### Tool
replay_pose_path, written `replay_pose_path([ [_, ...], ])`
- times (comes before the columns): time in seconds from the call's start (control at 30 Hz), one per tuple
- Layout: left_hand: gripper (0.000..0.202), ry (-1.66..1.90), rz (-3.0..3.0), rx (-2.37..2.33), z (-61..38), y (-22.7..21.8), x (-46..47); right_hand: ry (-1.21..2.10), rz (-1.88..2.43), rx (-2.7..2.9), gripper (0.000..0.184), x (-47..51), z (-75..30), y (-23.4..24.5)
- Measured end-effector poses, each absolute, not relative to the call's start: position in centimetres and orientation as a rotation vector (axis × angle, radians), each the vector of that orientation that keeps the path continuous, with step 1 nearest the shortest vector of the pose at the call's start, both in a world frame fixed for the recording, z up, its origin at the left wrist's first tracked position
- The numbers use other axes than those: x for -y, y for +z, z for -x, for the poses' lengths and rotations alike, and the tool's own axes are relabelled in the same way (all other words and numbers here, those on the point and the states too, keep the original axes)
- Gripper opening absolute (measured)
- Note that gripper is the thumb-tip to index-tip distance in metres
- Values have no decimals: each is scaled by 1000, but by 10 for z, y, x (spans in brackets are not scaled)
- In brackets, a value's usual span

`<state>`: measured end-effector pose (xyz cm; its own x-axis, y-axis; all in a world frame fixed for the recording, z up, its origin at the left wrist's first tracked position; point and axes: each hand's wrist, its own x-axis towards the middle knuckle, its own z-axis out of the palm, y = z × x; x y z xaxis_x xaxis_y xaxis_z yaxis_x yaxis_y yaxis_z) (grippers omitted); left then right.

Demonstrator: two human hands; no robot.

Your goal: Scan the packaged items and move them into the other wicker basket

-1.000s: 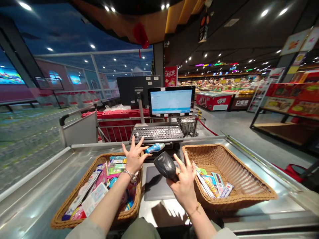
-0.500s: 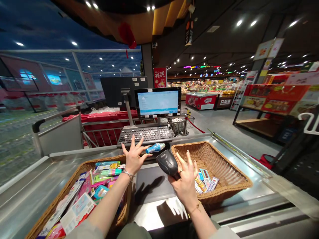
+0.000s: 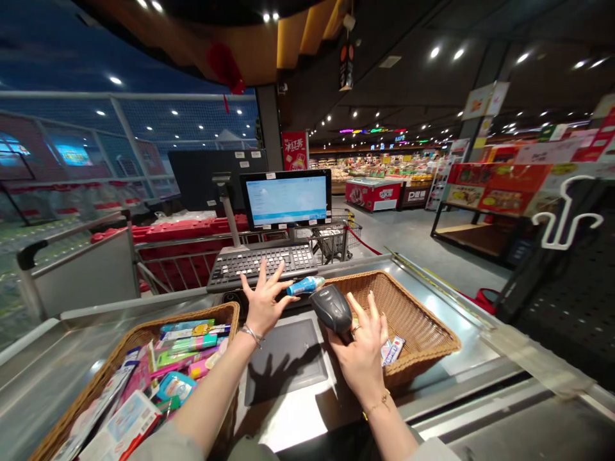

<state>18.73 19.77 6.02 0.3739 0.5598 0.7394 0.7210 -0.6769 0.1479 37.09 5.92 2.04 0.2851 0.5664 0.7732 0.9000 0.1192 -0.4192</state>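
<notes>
My left hand pinches the end of a small blue bottle-like item between thumb and forefinger, its other fingers spread out over the keyboard's front edge. The item lies almost level, its paler end pointing right, close to the nose of a black barcode scanner. That scanner is in my right hand, gripped low with some fingers stretched up. Below my left forearm, a wicker basket is full of colourful packaged goods. Beside my right hand, a second wicker basket holds a few small packets.
A keyboard and a lit monitor stand behind my hands. A grey flat panel is set into the metal counter between the baskets. Shopping carts are beyond the counter; a white hook rack hangs at right.
The view has turned right, so the surroundings sit further left. The blue item and the scanner have shifted slightly right in the picture, both still held, and now overlap the right basket's near-left corner.
</notes>
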Motion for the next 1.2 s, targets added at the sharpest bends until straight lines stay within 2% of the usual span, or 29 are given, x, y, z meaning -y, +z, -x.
replay_pose_path([
  [0.37,23,-1175,2476,1098,-207,60,-195,-474,1647,1167,39,-56,-387,21],
  [1.0,25,-1141,2539,978,-240,55,-193,-539,1720,887,40,-58,-419,7],
  [1.07,29,-1134,2536,1004,-249,53,-192,-555,1720,852,38,-57,-422,7],
  [1.2,50,-1092,2552,1122,-264,50,-191,-538,1745,810,37,-55,-426,9],
])
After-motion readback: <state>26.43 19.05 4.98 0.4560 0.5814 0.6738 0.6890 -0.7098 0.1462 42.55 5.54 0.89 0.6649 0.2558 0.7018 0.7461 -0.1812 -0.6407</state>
